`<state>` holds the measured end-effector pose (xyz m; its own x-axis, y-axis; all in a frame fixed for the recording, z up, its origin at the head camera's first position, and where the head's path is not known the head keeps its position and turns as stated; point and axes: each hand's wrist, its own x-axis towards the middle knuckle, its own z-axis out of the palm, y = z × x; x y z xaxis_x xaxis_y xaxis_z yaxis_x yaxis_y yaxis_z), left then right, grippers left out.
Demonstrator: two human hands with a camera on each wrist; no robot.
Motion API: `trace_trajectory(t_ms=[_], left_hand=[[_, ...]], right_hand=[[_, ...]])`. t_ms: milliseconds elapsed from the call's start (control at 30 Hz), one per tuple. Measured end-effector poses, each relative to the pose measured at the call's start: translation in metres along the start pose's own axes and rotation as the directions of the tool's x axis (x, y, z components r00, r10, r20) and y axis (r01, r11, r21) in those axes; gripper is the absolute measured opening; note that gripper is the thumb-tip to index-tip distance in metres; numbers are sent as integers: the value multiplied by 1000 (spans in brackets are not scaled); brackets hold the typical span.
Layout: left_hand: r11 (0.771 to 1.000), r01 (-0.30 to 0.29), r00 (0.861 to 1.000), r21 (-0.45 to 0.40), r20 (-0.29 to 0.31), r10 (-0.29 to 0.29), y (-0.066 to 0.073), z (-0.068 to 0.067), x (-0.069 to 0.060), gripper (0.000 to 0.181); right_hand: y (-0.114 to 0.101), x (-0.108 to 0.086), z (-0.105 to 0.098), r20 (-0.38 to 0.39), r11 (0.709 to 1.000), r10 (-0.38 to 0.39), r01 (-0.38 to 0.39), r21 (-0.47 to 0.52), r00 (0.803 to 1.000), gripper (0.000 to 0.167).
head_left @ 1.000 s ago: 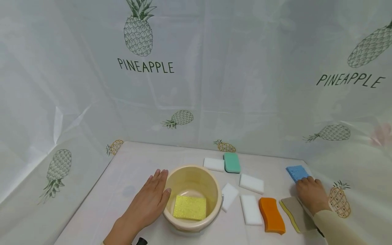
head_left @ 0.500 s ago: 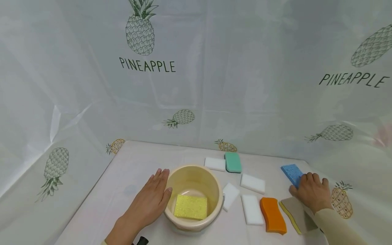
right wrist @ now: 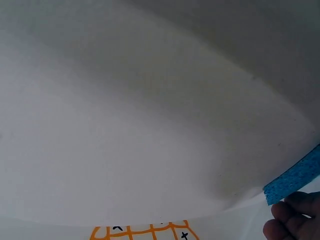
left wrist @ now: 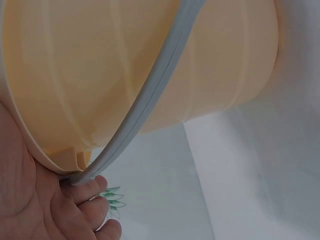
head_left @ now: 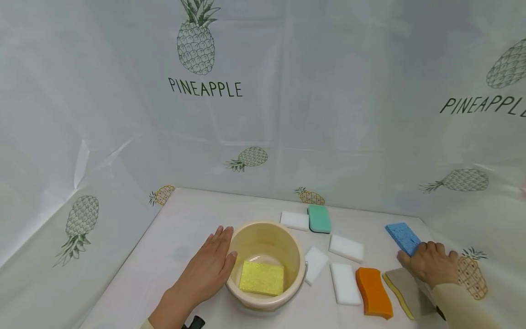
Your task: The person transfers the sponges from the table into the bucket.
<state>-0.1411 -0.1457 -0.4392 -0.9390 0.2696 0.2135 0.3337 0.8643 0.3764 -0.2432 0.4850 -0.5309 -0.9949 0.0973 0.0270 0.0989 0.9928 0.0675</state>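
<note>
In the head view my left hand rests against the left side of the cream bucket, fingers straight along the rim. The left wrist view shows its fingertips by the hinge of the bucket's grey handle. A yellow sponge lies flat inside the bucket. Far to the right, my right hand pinches the near end of a blue sponge between thumb and fingers. The right wrist view catches only that sponge's end and some fingertips. Whether it is lifted off the table, I cannot tell.
Right of the bucket lie several white sponges, a green sponge at the back, a wavy orange sponge and a grey-and-yellow sponge near my right forearm. A pineapple-print sheet rises behind the table.
My right hand has spread its thumb and taken hold of the blue sponge, which has turned and shifted slightly left on the table. The left hand keeps its place; the head view has swung slightly.
</note>
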Motion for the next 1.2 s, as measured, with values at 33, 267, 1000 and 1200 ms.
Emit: trace_trajectory(t_ms=[33,267,1000,1200], left_hand=[[1000,0,1000,-1,1,0,0,0,0,63],[1000,0,1000,-2,3,0,0,0,0,63],[1000,1,1000,5,1,-1,0,1,-1,63],[1000,7,1000,1,10,-7,1,-1,-1,63]], right_hand=[[0,0,-1,21,1000,11,-11,15,1000,93],[-4,4,-4,51,993,12,-18,119,999,72],[-22,7,-12,-272,982,-166,184,43,948,72],[-30,8,-16,-302,972,-226,235,-7,926,77]])
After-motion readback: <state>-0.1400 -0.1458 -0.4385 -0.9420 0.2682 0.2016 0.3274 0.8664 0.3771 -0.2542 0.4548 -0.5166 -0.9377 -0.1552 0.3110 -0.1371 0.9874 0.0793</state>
